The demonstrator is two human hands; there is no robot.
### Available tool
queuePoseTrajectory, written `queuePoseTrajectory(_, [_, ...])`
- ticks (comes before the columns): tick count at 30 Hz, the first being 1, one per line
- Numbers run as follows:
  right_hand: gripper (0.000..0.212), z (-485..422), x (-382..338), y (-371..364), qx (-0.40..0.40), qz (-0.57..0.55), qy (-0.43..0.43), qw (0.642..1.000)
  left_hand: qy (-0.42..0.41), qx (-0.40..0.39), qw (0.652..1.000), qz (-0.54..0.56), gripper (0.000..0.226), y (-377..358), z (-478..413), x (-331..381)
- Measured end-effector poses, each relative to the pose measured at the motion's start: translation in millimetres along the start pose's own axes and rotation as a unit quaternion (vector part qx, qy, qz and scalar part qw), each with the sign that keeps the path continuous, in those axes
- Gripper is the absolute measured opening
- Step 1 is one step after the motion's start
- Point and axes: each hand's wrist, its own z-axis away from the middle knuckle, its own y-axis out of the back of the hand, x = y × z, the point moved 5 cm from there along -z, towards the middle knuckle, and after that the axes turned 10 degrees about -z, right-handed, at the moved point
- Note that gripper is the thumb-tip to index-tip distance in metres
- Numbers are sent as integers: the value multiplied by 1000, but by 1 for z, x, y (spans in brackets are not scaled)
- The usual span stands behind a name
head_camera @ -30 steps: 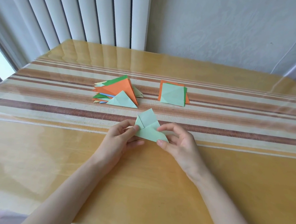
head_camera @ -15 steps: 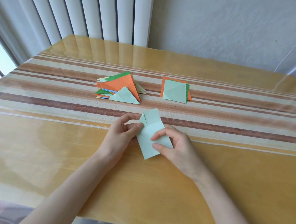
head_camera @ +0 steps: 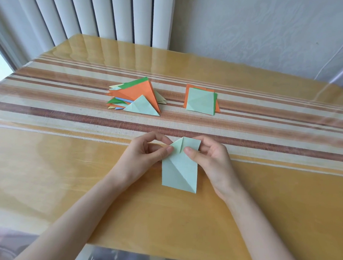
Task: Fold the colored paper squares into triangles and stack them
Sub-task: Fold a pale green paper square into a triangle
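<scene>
Pale green paper [head_camera: 181, 170] sits low in the middle of the table [head_camera: 73, 184], its near end resting on the surface and its far end lifted a little between both hands. A second ago it was a squat, tilted shape held close to the striped runner [head_camera: 68, 95]; now it has been turned and opened out, so its long side points toward the person and a diagonal crease runs from the upper left to the near right corner. A small flap is folded over at its 12 o'clock end. I judge this sheet to be in mid-fold, being lined up for the next crease rather than ready to stack.

The left hand [head_camera: 145, 154] pinches the far left edge of the sheet between thumb and forefinger, the other fingers curled. The right hand [head_camera: 213, 160] pinches the far right corner, thumb on top and forefinger behind.

From the sheet, the pile of folded triangles [head_camera: 137, 93] lies at 11 o'clock on the runner, loosely fanned, with an orange piece and a pale green triangle uppermost. The stack of unfolded squares [head_camera: 200, 100] lies at 1 o'clock, a pale green one on top of orange and green, so several sheets remain. Both piles are well apart from the hands. Vertical blinds [head_camera: 93, 8] hang beyond the table at 11 o'clock. Nothing lies between the sheet and the triangle pile.
</scene>
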Motion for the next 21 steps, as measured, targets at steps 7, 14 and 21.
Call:
queuePoseTrajectory(7, [27,2,-7,-2,-27,-12,53,998,23,-2,999,41,13,6,2,-3])
queuePoseTrajectory(14, [23,4,-7,-3,-44,25,94,994,34,20,997,61,13,8,1,-2])
queuePoseTrajectory(21, [20,5,1,-3,-35,28,32,998,40,43,998,39,10,8,3,-3])
